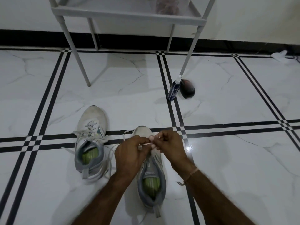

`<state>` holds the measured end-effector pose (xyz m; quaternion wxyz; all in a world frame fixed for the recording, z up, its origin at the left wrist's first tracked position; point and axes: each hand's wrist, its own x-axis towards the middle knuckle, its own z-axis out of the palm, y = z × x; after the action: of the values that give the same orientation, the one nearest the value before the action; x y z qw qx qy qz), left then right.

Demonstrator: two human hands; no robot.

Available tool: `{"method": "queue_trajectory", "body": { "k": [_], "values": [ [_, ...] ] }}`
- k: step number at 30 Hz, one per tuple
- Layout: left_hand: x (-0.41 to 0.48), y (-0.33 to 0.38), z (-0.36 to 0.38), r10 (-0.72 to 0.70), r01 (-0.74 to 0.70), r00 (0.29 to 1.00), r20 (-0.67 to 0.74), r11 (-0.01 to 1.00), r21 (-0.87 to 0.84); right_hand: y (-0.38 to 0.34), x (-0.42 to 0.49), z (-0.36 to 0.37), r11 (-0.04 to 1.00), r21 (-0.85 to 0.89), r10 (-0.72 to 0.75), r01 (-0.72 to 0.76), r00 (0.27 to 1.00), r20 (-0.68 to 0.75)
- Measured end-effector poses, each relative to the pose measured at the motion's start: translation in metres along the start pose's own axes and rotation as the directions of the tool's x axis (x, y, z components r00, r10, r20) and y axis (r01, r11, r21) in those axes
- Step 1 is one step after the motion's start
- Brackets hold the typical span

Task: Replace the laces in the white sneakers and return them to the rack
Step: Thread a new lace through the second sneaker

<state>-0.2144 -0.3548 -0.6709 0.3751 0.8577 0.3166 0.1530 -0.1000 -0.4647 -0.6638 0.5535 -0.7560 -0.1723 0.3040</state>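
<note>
Two white sneakers with grey collars and green insoles stand on the tiled floor, toes pointing away from me. The left sneaker has its white lace threaded and lying loose around it. Over the tongue of the right sneaker, my left hand and my right hand meet. Both pinch a white lace stretched between their fingertips. More of this lace loops out to the left of the shoe. The hands hide the eyelets of the right sneaker.
A grey shoe rack stands against the wall ahead, its legs on the floor. To the right of the rack's leg stand a blue spray bottle and a dark brush. A white crumpled item lies far right.
</note>
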Motion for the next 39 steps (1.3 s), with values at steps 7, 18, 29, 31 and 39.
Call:
{"method": "queue_trajectory", "body": {
  "k": [7,18,29,31,39],
  "values": [
    [0.002,-0.010,0.004,-0.054,0.055,0.999,0.007,0.990,-0.129,0.008,-0.001,-0.004,0.994,0.107,0.030,-0.038,0.997,0.076],
    [0.003,-0.027,0.005,-0.094,0.103,0.994,0.048,0.969,-0.225,0.019,-0.004,-0.009,0.860,-0.506,0.163,-0.058,0.973,0.166],
    [-0.006,-0.016,0.018,-0.099,0.094,0.982,0.163,0.995,0.037,0.035,-0.006,-0.019,0.931,-0.322,0.204,-0.174,0.977,0.063],
    [-0.009,-0.016,0.024,-0.112,0.109,0.984,0.137,0.994,0.032,0.037,-0.006,-0.019,0.943,-0.279,0.205,-0.183,0.977,0.054],
    [-0.020,-0.017,0.035,-0.123,0.127,0.991,0.054,0.988,-0.086,0.048,-0.006,-0.012,0.933,-0.320,0.165,-0.165,0.986,-0.029]
  ]
}}
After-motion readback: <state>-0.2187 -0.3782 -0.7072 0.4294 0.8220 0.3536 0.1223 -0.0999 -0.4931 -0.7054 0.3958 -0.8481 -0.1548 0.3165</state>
